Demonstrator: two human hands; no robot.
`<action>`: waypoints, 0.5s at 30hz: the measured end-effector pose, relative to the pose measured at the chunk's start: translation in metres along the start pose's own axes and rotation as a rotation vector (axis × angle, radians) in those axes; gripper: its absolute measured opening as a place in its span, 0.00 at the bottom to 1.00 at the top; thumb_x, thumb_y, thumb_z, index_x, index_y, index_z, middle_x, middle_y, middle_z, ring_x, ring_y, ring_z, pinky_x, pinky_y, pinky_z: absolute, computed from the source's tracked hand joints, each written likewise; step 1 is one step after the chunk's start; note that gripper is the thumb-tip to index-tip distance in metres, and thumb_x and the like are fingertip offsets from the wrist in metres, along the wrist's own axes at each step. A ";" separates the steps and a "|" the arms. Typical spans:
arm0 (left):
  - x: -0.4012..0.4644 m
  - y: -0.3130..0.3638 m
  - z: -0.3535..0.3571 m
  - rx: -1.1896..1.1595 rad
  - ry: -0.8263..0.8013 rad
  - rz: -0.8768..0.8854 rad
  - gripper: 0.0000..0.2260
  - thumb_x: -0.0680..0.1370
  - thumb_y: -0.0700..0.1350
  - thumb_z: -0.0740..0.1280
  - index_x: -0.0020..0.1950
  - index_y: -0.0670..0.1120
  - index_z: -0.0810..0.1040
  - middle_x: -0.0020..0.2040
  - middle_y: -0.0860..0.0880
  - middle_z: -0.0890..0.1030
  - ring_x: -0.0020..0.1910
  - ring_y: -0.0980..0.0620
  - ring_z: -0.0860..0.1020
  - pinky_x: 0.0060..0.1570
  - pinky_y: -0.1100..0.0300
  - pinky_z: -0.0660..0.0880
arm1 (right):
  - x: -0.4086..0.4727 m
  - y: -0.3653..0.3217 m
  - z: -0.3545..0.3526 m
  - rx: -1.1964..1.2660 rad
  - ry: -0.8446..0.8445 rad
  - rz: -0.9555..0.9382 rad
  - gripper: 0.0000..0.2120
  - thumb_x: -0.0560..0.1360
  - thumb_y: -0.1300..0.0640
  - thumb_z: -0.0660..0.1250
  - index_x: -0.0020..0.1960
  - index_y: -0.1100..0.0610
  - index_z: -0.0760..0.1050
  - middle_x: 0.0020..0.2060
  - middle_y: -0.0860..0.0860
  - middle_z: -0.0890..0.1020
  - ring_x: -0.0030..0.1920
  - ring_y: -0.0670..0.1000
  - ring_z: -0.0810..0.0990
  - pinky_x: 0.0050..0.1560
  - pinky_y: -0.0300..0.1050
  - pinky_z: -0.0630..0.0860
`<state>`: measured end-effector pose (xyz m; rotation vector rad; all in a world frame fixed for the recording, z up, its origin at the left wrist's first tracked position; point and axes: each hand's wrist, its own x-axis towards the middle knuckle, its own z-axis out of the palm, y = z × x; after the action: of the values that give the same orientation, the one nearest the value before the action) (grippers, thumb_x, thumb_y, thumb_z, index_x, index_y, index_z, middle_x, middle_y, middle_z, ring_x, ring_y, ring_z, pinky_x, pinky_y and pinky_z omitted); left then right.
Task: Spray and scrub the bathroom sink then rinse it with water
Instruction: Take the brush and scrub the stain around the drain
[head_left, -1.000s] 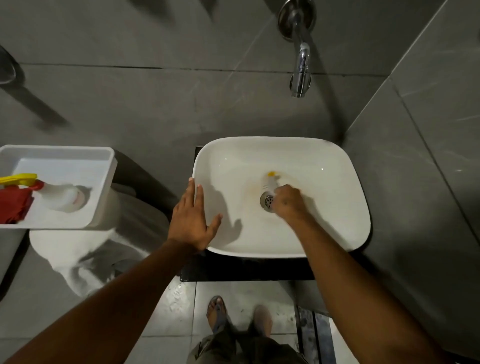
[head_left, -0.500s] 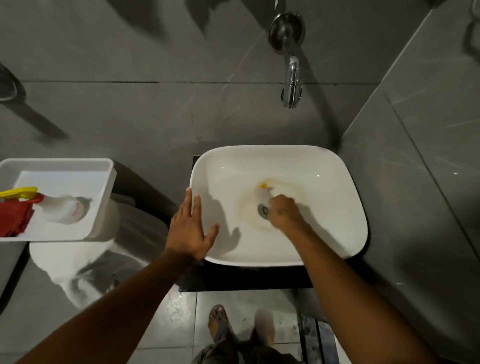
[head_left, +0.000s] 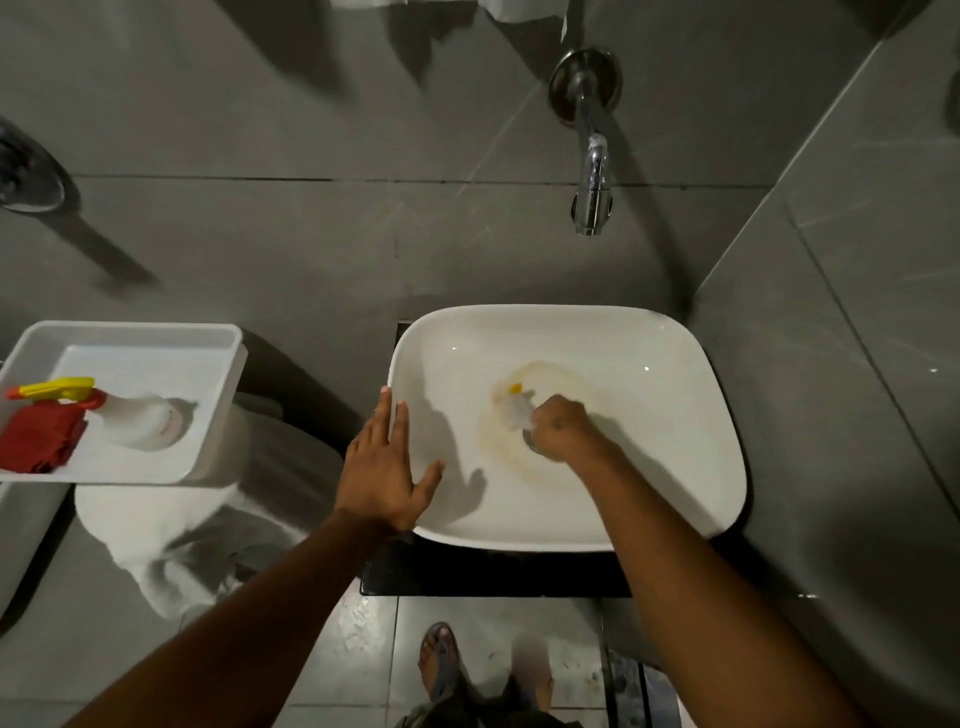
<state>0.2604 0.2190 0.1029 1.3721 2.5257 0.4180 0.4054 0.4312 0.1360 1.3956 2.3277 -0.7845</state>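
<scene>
Your right hand (head_left: 558, 428) was fisted around a pale scrubber with a yellow tip (head_left: 514, 406) at the middle of the white rounded ceramic sink (head_left: 675, 415), over a brownish ring. Your left hand (head_left: 384, 467) lay flat, fingers spread, on the sink's left edge. The basin's right half stayed open.

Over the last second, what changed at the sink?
The right hand kept its grip on the scrubber and worked it around the drain; the yellowish ring on the sink floor spread wider. The camera tilted, so the whole scene sits lower in frame. Unchanged: left hand flat on the sink's left rim, tap dry, spray bottle and red cloth in the tray.
</scene>
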 end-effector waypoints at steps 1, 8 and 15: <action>0.000 -0.001 0.000 -0.001 0.003 -0.001 0.42 0.75 0.72 0.51 0.80 0.46 0.49 0.81 0.45 0.45 0.78 0.41 0.54 0.72 0.41 0.60 | -0.010 0.000 0.008 -0.030 -0.042 -0.009 0.17 0.74 0.59 0.60 0.61 0.62 0.75 0.60 0.61 0.78 0.59 0.61 0.78 0.53 0.47 0.76; 0.002 -0.002 0.000 -0.003 0.009 -0.003 0.42 0.74 0.72 0.50 0.80 0.47 0.49 0.81 0.45 0.46 0.77 0.40 0.57 0.72 0.42 0.60 | -0.025 0.079 -0.026 -0.031 0.121 0.298 0.16 0.76 0.57 0.58 0.59 0.64 0.74 0.60 0.63 0.78 0.61 0.62 0.77 0.56 0.48 0.74; 0.000 0.000 -0.002 0.003 -0.011 -0.002 0.42 0.74 0.69 0.52 0.81 0.47 0.47 0.81 0.45 0.43 0.77 0.39 0.55 0.73 0.42 0.57 | -0.003 0.008 -0.003 0.010 -0.007 -0.013 0.17 0.75 0.56 0.63 0.61 0.64 0.74 0.59 0.63 0.79 0.59 0.62 0.78 0.54 0.47 0.75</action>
<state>0.2598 0.2189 0.1053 1.3697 2.5192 0.4050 0.4136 0.4337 0.1382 1.3810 2.3324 -0.8052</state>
